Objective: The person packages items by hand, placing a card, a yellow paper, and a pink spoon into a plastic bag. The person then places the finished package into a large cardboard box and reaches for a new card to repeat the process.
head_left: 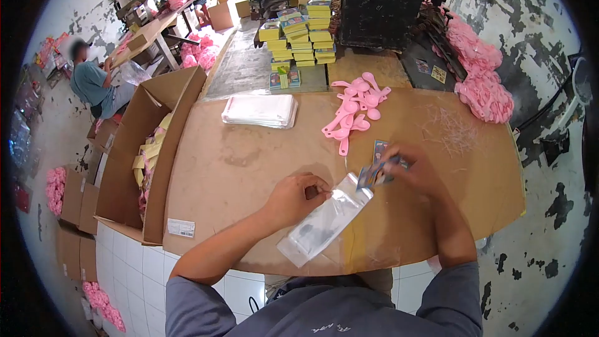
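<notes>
My left hand (298, 196) pinches the upper edge of a clear plastic bag (321, 228) that hangs slanted over the near part of the cardboard-topped table. In my right hand (409, 168) is a small blue printed card (374, 175), its near corner right at the bag's mouth. Another printed card (379, 148) lies just beyond my right fingers. Past it sits a loose heap of pink plastic scoops (355, 106). Farther left rests a stack of flat clear bags (259, 111).
Banded card stacks (299, 37) stand at the back. An open cardboard box (153, 150) with packed pieces is at the left. Thin plastic strips (452, 130) lie on the right, near pink bundles (483, 81). A person (97, 81) sits at the far left; another is farther back.
</notes>
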The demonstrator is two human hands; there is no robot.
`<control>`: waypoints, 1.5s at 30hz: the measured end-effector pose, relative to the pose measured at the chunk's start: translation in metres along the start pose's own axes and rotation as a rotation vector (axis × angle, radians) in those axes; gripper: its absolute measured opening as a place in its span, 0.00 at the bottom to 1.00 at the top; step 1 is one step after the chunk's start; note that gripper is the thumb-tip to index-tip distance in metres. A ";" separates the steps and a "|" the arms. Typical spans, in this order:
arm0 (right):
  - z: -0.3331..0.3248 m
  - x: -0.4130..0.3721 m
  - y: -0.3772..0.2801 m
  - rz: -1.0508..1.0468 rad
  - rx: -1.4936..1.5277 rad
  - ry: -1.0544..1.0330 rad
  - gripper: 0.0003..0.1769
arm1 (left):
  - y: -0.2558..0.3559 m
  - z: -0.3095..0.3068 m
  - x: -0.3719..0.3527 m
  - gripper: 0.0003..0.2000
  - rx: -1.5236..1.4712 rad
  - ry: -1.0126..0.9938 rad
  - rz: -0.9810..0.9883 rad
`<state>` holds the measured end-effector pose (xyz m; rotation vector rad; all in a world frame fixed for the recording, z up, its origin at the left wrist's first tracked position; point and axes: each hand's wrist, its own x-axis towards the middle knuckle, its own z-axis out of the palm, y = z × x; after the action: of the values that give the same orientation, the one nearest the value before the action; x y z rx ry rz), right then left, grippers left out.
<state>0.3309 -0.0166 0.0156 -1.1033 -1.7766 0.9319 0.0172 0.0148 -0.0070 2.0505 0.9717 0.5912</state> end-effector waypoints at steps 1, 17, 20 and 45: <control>0.013 -0.002 -0.004 -0.063 -0.005 -0.074 0.07 | -0.001 0.001 -0.001 0.07 0.014 0.009 0.025; 0.060 -0.003 -0.015 -0.373 -0.260 -0.225 0.10 | -0.005 -0.008 -0.001 0.13 -0.158 -0.063 -0.048; 0.062 -0.001 -0.013 -0.420 -0.280 -0.199 0.13 | -0.005 -0.007 -0.001 0.10 -0.142 -0.060 -0.022; 0.067 -0.004 -0.011 -0.341 -0.402 -0.287 0.16 | -0.019 -0.022 0.005 0.08 -0.504 -0.040 -0.066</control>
<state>0.2673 -0.0351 -0.0013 -0.8885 -2.3731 0.5570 -0.0030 0.0359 -0.0089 1.5710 0.7691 0.6782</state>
